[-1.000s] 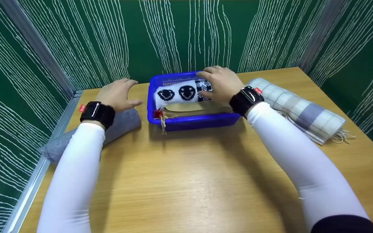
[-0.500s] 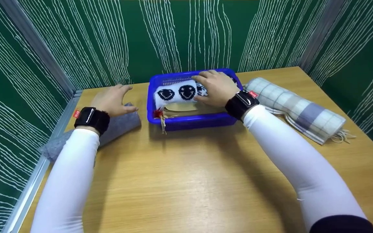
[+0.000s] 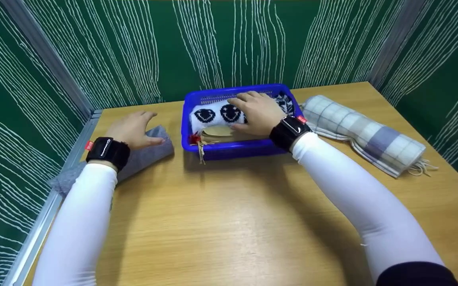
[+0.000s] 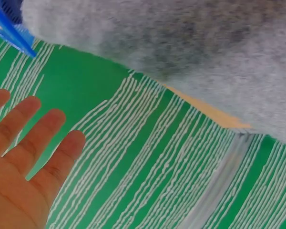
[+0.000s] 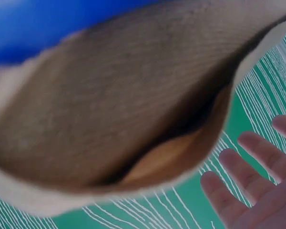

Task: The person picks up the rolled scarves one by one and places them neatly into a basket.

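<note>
My right hand [image 3: 257,113], its fingers spread and slightly bent, hovers over a blue plastic basket [image 3: 235,153]. Inside lie a rolled white-and-black knit with smiling faces [image 3: 207,115] and, in front of it, a rolled tan cloth [image 3: 218,133] with straw-coloured fringe over the rim. In the right wrist view the tan roll [image 5: 133,95] fills the picture, apart from the fingers [image 5: 243,176]. My left hand [image 3: 129,131] hangs above a rolled grey cloth [image 3: 145,159] left of the basket, thumb apart from the fingers. Neither hand grips anything.
A rolled plaid scarf [image 3: 364,131] with white fringe lies right of the basket. All rest on a wooden table [image 3: 229,222], closed in behind and at the sides by green walls [image 3: 245,43] with white streaks. A metal frame strip [image 3: 40,226] runs along the left edge.
My left hand has moved down and a little left, lower over the grey roll. My right hand has shifted left across the basket, showing more of its right end.
</note>
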Demonstrator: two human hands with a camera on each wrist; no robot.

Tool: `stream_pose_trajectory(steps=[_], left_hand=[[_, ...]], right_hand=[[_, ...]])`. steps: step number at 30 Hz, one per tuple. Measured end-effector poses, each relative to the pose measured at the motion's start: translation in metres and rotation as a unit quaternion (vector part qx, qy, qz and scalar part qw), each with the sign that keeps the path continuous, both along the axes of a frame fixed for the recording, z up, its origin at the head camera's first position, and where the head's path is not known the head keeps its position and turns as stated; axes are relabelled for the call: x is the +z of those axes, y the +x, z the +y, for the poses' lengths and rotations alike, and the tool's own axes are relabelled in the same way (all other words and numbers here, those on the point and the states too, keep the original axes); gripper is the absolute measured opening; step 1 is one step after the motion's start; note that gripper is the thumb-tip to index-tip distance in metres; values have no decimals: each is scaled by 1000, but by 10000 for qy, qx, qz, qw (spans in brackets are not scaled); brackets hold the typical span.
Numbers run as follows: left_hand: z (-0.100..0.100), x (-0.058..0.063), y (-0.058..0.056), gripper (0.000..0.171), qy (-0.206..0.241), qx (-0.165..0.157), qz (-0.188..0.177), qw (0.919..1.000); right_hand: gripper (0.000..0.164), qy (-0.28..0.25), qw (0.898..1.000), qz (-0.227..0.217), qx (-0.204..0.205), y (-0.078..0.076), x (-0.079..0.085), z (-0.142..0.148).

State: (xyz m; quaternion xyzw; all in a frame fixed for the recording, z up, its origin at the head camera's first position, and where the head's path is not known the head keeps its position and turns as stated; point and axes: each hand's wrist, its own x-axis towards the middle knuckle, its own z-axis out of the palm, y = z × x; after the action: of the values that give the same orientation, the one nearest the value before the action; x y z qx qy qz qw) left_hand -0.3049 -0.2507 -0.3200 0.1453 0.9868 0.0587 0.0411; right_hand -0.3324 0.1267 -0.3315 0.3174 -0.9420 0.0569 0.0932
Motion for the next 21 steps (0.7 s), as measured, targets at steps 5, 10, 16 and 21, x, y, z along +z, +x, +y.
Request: stream_pose_trajectory(steps=[5,10,16,21], left_hand=[[-7,-3,4,97,43,62,-64,10000],[-13,-5,8,98,109,117,-162,9997],[-21,-12,11,96,120,187,-242,9995],[-28,-17,13,97,30,210,-202,9996]], right_hand=[[81,-63,9999,-110,28,1,-4,-5],[82,-14,9997,-183,140,2,-8,-12],[82,1,9994,-162,319,2,-12,-17],[84,-34,9990,-274,351,3,-12,-21]])
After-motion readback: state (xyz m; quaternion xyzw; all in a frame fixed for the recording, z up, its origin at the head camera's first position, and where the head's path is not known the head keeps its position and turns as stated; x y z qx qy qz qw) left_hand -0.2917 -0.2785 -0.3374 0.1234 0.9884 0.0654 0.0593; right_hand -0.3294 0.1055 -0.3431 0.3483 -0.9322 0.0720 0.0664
